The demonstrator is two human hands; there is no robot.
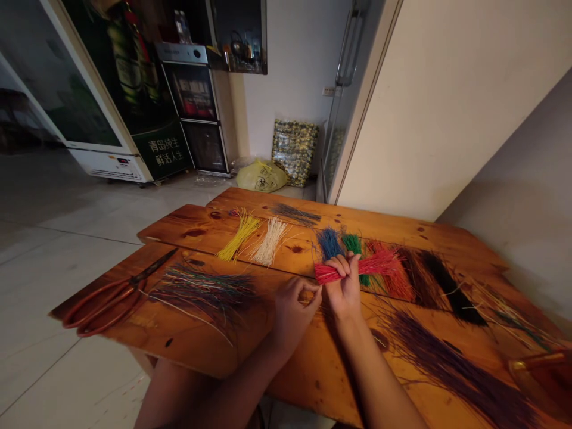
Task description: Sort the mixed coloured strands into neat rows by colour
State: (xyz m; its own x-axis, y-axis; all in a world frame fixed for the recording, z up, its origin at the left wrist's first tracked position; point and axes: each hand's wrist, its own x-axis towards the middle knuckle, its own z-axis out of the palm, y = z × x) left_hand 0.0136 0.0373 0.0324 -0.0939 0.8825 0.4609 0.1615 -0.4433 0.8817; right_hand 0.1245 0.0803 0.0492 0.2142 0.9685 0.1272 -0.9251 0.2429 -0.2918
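My right hand (346, 289) is wrapped round a bundle of red strands (378, 263), held nearly level above the wooden table (286, 322). The strands fan out to the right of my fist. At the bundle's left end, my left hand (295, 304) has its thumb and forefinger tips pressed together. Whatever the pinch holds is too small to make out. Just behind my hands lie a blue bundle (329, 242) and a green bundle (352, 242), the green one partly hidden by the red strands. An orange-red bundle (397, 279) lies to the right.
Large scissors (129, 289) and mixed strands (203, 289) lie left. Yellow (241, 235) and white (269, 241) bundles are farther back. Brown (422, 277), black (453, 289) and purple (447, 357) strands spread right, near a reddish-brown object (543, 378) at the table's edge.
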